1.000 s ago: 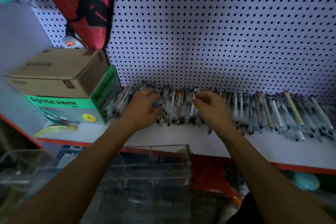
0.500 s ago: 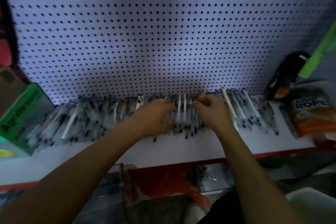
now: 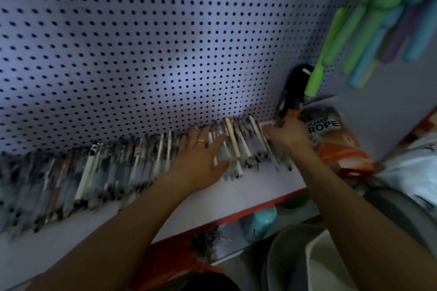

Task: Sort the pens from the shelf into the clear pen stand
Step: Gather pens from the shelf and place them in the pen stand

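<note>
A long row of pens (image 3: 132, 160) lies side by side on the white shelf (image 3: 260, 186), against the pegboard wall. My left hand (image 3: 201, 160) lies flat on the pens near the row's right part, fingers spread, a ring on one finger. My right hand (image 3: 287, 134) is at the row's right end with its fingers curled over the last pens there. A beige pen (image 3: 233, 140) lies between the two hands. The clear pen stand is out of view.
A jump rope packet (image 3: 331, 134) and a black object (image 3: 295, 92) sit at the shelf's right end. Green and blue items (image 3: 369, 21) hang at the upper right. Below the shelf's red edge (image 3: 236, 216) are a teal thing (image 3: 260, 222) and a grey container (image 3: 314, 257).
My view has swung to the right, so the boxes and the clear stand left the frame. Both hands have slid right along the row of pens; the left hand has flattened out.
</note>
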Demonstrator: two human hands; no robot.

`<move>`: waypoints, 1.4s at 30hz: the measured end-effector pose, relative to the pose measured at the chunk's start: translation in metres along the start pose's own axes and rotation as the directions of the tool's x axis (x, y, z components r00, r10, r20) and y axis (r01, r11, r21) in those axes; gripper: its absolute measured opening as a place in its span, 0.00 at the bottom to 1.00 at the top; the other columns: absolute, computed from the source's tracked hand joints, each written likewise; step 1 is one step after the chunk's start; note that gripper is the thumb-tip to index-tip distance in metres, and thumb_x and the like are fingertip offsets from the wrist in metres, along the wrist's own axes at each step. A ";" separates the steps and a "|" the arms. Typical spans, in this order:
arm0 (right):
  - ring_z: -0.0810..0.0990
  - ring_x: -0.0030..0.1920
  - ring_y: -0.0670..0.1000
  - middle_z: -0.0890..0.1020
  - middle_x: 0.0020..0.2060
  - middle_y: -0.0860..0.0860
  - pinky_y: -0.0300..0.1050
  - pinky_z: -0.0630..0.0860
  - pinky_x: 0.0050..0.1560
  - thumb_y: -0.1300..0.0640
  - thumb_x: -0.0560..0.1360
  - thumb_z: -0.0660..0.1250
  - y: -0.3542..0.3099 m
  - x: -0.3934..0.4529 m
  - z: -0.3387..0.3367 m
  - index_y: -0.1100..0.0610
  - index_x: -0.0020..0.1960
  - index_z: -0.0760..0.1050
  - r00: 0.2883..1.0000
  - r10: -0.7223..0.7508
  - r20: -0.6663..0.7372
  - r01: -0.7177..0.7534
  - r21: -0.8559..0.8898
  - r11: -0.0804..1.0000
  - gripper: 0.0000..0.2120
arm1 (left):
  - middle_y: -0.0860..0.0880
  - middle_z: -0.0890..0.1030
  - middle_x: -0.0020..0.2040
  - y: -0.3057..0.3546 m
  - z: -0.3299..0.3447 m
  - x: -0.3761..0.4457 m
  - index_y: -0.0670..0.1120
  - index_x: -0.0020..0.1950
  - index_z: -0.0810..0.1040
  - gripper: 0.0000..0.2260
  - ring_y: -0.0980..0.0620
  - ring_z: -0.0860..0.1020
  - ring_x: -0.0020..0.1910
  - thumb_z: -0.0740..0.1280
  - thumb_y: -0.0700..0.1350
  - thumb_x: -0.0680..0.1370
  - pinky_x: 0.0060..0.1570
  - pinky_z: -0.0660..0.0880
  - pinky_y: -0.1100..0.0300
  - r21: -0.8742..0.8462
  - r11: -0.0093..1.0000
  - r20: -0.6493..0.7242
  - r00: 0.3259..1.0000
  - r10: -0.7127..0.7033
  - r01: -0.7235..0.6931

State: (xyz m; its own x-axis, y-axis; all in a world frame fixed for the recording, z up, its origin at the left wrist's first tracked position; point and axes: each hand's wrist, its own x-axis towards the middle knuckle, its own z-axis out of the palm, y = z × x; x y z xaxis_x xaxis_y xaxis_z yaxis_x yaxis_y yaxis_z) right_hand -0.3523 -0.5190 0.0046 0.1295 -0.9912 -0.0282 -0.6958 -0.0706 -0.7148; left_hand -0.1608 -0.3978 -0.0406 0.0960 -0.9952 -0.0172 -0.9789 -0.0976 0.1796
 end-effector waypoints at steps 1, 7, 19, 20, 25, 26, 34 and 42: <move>0.76 0.51 0.55 0.77 0.48 0.52 0.48 0.74 0.53 0.31 0.64 0.66 0.010 0.008 0.001 0.54 0.53 0.74 0.998 0.056 0.042 -0.057 0.022 0.998 0.30 | 0.48 0.39 0.80 0.002 0.005 0.002 0.61 0.79 0.42 0.31 0.43 0.37 0.78 0.49 0.68 0.79 0.74 0.37 0.44 -0.005 1.000 0.016 1.000 -0.005 0.005; 0.68 0.72 0.58 0.70 0.72 0.53 0.55 0.66 0.71 0.21 0.56 0.65 0.019 0.034 0.021 0.52 0.75 0.65 0.952 0.191 0.238 -0.197 0.003 0.980 0.56 | 0.50 0.39 0.80 0.003 0.020 0.004 0.62 0.78 0.42 0.33 0.45 0.39 0.78 0.39 0.72 0.75 0.75 0.37 0.43 0.074 0.997 -0.012 1.000 -0.015 0.016; 0.77 0.61 0.57 0.72 0.70 0.57 0.41 0.72 0.35 0.37 0.64 0.77 -0.020 0.022 0.025 0.58 0.77 0.61 0.933 0.140 0.331 -0.134 -0.041 0.990 0.50 | 0.48 0.41 0.80 0.004 0.022 0.006 0.62 0.79 0.41 0.35 0.45 0.40 0.79 0.38 0.71 0.73 0.74 0.37 0.43 0.099 0.995 -0.034 0.999 -0.017 0.021; 0.76 0.62 0.57 0.72 0.70 0.57 0.42 0.72 0.37 0.39 0.66 0.77 -0.021 0.021 0.022 0.59 0.76 0.61 0.930 0.130 0.343 -0.128 -0.029 0.991 0.48 | 0.48 0.41 0.80 0.003 0.023 0.006 0.62 0.78 0.41 0.35 0.45 0.40 0.79 0.37 0.72 0.73 0.74 0.38 0.43 0.096 0.995 -0.039 0.999 -0.016 0.019; 0.76 0.39 0.46 0.80 0.49 0.52 0.38 0.71 0.32 0.46 0.68 0.77 -0.023 0.016 0.027 0.56 0.53 0.75 0.925 0.067 0.375 -0.105 0.084 0.991 0.21 | 0.49 0.40 0.80 0.003 0.025 0.006 0.61 0.79 0.41 0.39 0.45 0.40 0.79 0.32 0.73 0.69 0.75 0.38 0.43 0.096 0.995 -0.043 0.999 -0.016 0.020; 0.76 0.37 0.45 0.80 0.44 0.51 0.38 0.69 0.29 0.47 0.68 0.78 -0.023 0.016 0.029 0.55 0.47 0.75 0.928 0.053 0.370 -0.094 0.093 0.991 0.17 | 0.49 0.40 0.80 0.003 0.025 0.006 0.60 0.79 0.42 0.39 0.45 0.40 0.79 0.33 0.73 0.69 0.75 0.38 0.43 0.094 0.995 -0.049 0.999 -0.018 0.022; 0.80 0.37 0.49 0.82 0.42 0.53 0.38 0.75 0.29 0.52 0.66 0.79 -0.023 0.021 0.022 0.57 0.47 0.77 0.915 0.091 0.393 -0.147 0.115 0.982 0.16 | 0.50 0.40 0.80 0.002 0.025 0.006 0.59 0.79 0.40 0.38 0.47 0.39 0.79 0.36 0.73 0.71 0.75 0.37 0.45 0.078 0.997 -0.052 0.998 -0.022 0.026; 0.81 0.39 0.53 0.82 0.45 0.56 0.42 0.77 0.32 0.56 0.64 0.77 -0.006 0.028 0.018 0.60 0.49 0.77 0.920 0.131 0.370 -0.226 0.228 0.947 0.17 | 0.50 0.40 0.80 0.001 0.026 0.006 0.60 0.78 0.39 0.38 0.47 0.39 0.79 0.35 0.74 0.70 0.74 0.37 0.45 0.089 0.996 -0.051 0.999 -0.020 0.024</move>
State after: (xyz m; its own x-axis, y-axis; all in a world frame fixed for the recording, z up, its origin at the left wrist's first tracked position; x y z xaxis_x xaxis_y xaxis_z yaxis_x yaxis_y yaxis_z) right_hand -0.3321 -0.5444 -0.0044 0.2893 -0.8795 -0.3779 -0.5272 0.1832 -0.8298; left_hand -0.1656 -0.4036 -0.0664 0.1244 -0.9918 0.0294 -0.9885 -0.1213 0.0906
